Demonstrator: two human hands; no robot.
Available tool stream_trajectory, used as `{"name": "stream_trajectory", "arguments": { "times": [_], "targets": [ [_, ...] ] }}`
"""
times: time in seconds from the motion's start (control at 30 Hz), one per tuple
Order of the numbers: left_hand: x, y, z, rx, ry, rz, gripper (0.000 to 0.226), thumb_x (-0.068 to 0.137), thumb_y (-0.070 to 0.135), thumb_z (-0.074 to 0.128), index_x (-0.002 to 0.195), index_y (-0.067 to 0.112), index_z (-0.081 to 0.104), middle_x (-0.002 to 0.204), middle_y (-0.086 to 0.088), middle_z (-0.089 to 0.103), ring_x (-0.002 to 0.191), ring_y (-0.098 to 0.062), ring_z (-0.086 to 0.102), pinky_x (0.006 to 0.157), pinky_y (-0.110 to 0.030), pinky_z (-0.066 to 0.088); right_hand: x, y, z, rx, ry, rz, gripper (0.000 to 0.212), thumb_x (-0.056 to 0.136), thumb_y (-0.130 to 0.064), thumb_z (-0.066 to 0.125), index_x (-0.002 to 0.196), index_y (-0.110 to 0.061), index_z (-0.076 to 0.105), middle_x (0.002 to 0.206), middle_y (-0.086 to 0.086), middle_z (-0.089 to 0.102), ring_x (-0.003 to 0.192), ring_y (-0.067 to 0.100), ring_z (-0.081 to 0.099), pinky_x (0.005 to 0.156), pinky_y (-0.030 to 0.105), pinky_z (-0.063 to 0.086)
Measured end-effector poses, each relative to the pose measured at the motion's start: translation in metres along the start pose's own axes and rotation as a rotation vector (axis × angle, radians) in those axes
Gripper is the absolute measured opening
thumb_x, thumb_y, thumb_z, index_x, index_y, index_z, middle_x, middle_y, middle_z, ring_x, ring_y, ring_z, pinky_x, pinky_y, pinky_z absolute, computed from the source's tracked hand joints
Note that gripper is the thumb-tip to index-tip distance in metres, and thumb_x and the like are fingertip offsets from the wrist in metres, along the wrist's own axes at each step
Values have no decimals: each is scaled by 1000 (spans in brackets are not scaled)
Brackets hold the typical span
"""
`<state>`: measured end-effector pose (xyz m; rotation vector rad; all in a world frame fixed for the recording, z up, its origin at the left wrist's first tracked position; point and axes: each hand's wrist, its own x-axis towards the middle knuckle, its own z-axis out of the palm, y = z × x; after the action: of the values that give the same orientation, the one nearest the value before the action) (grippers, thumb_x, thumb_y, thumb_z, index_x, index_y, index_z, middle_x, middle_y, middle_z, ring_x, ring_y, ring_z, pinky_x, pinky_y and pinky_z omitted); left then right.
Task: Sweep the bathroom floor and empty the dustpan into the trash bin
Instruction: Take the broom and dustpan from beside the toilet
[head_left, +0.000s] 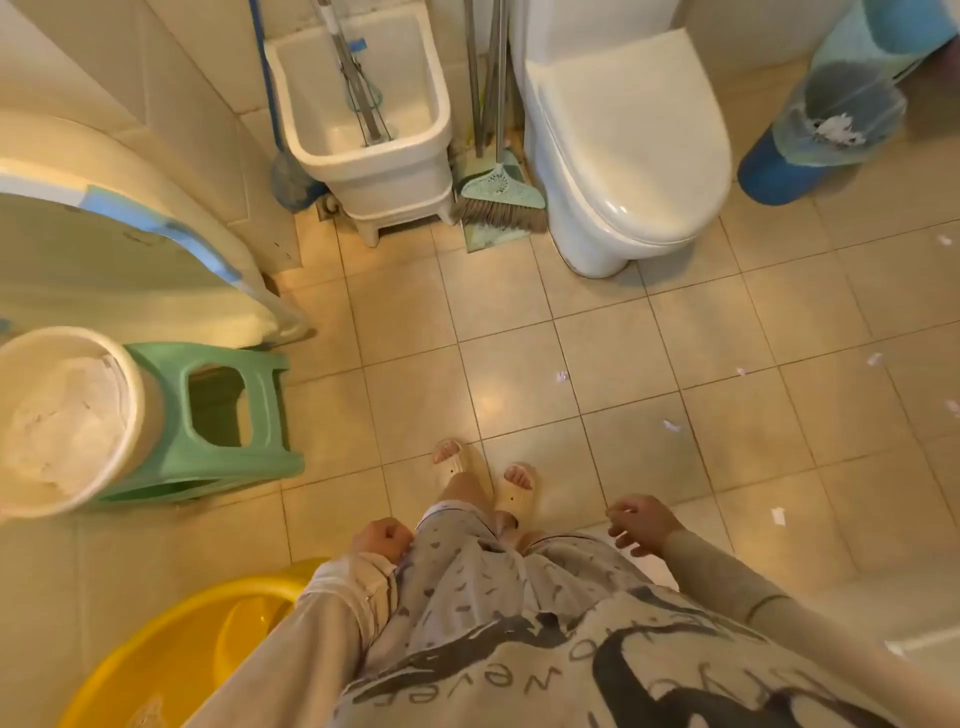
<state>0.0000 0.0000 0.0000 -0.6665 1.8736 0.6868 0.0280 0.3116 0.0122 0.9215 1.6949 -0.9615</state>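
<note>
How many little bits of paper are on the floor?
7 paper scraps: two in the middle, five toward the right. More may be hidden out of view.

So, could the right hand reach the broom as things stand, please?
Probably not yet: the right hand is by the hip, the broom well ahead between basin and toilet, across open floor.
</note>
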Motion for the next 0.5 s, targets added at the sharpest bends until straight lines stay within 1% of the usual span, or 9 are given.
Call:
{"name": "stream_trajectory", "arguments": {
  "times": [0.03,0.07,0.13,0.2,0.23,0.33,0.4,0.43,0.5],
  "targets": [
    [3,-4,-3,-24,8,0,39,94,6,45,58,21,50,76,-8,59,79,-19,56,71,-23,41,3,-10,-4,1,18,-48,23,93,-15,45,106,-5,60,71,2,56,63,15,53,53,21,41],
    [3,-5,-6,-43,11,-33,40,94,5,46,58,19,50,71,-7,58,71,-20,56,66,-22,42,3,-22,-9,1,33,-84,18,93,-16,45,101,-8,59,75,3,58,64,15,53,54,21,42],
    [4,-12,-13,-41,-20,-78,40,95,2,46,58,16,48,62,-2,54,50,-14,52,50,-19,40,2,-52,-19,50,57,-138,13,92,-14,45,95,-10,56,84,8,60,66,17,54,55,21,42],
    [8,-14,-20,-41,-24,-112,39,95,1,44,58,13,47,59,-2,50,35,-8,52,37,-14,38,4,-78,-26,83,70,-181,13,91,-12,44,97,-12,56,88,10,60,65,17,54,55,21,41],
    [9,-14,-24,-30,-24,-128,39,96,1,44,58,13,47,59,-2,49,33,-8,51,32,-12,37,4,-89,-29,87,70,-195,14,91,-11,43,97,-12,56,87,9,60,65,16,53,56,21,41],
    [21,-11,-40,-4,-25,-159,38,96,1,43,59,10,48,58,-5,49,44,-16,42,28,-14,35,10,-118,-36,89,69,-207,14,90,-9,44,97,-12,56,81,6,59,65,16,54,56,21,41],
    [31,0,-54,0,-39,-162,38,96,0,42,59,8,47,58,-7,48,42,-18,41,22,-9,30,16,-133,-38,89,70,-201,15,90,-9,44,97,-11,57,83,8,59,66,17,54,56,21,42],
    [36,8,-62,1,-38,-158,39,97,0,41,59,8,47,58,-7,48,39,-17,43,23,-9,30,18,-140,-38,78,69,-194,16,90,-9,44,98,-10,57,83,8,59,67,18,54,56,21,42],
    [49,28,-80,29,-42,-148,39,97,1,41,60,10,47,59,-6,49,38,-15,46,30,-15,35,25,-152,-39,49,62,-169,22,92,-12,44,106,-6,59,79,5,58,68,19,54,55,21,42]
  ]
}}
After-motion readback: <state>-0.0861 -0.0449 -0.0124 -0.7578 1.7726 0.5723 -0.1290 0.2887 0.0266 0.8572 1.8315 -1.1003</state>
